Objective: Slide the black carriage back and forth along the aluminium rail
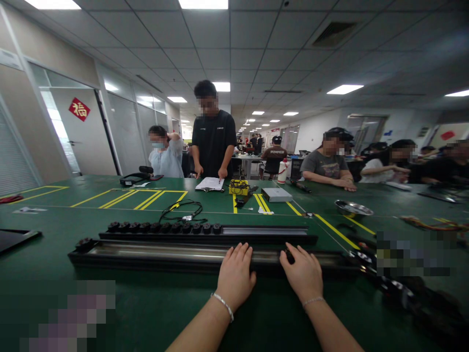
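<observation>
A long black tray (157, 252) with a shiny metal channel lies crosswise in front of me. My left hand (236, 271) rests on it with fingers stretched out and nothing visible in them. To its right, my right hand (303, 274) is over the same tray, its thumb and forefinger closed around a small black part (289, 256), mostly hidden by the fingers. One black round part (85, 243) sits at the tray's left end. Just behind is a second long tray (266, 230), with several black knob-like parts (164, 228) in a row along its left portion.
A black cable (198, 208) lies coiled behind the trays. Farther back are a clipboard (210, 184), a yellow box (238, 187) and a grey box (277, 194). A metal bowl (353, 208) and dark cabled equipment (399, 288) are on the right. A person (214, 139) stands opposite.
</observation>
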### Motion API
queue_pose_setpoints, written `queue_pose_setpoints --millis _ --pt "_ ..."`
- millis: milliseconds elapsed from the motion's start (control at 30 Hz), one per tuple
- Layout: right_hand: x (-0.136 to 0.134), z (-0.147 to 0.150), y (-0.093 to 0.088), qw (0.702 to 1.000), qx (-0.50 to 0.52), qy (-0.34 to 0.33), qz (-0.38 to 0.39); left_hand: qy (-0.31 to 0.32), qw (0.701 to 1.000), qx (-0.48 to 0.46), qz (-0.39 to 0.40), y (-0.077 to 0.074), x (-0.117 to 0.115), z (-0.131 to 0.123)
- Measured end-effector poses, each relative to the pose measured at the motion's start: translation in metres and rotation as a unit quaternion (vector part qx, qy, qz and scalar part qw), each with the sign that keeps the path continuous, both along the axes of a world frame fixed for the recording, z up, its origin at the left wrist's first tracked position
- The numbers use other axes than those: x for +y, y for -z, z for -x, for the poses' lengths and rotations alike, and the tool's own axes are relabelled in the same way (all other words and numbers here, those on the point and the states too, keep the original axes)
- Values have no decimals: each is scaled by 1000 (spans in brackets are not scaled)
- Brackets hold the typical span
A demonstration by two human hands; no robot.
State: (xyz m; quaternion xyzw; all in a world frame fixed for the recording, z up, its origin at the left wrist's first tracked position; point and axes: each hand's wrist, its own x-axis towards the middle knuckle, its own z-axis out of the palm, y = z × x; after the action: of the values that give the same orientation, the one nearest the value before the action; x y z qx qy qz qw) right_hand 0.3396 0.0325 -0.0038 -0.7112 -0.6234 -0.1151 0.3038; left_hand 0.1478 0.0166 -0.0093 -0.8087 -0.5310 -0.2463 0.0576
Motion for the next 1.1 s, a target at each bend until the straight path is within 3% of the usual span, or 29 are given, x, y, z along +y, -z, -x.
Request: queue_pose_setpoints --millis 1100 --pt "1 0 0 1000 3 1 -1 0 1000 -2 7 -4 -2 0"
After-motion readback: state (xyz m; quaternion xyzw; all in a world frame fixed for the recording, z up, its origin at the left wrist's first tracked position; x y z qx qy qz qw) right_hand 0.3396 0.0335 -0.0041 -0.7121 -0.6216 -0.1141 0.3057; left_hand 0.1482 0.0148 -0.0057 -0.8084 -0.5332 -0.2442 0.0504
